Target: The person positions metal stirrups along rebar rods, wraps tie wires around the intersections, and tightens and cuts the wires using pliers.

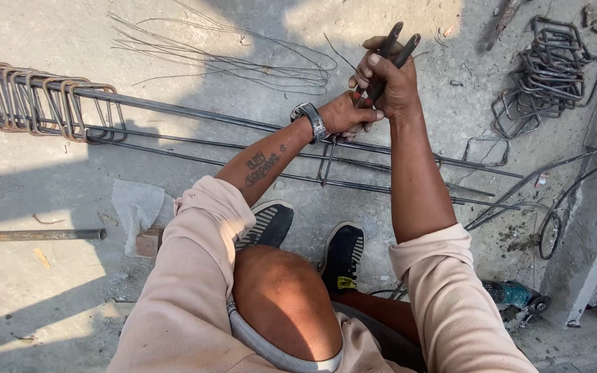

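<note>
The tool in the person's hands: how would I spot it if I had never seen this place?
Find the long steel bars lying across the concrete floor, then the one bent loop hanging on them in front of the dark shoes. Just above it, the right hand and left hand grip the pincers. Unlike the loose wire behind, their two dark handles stick up side by side.
</note>
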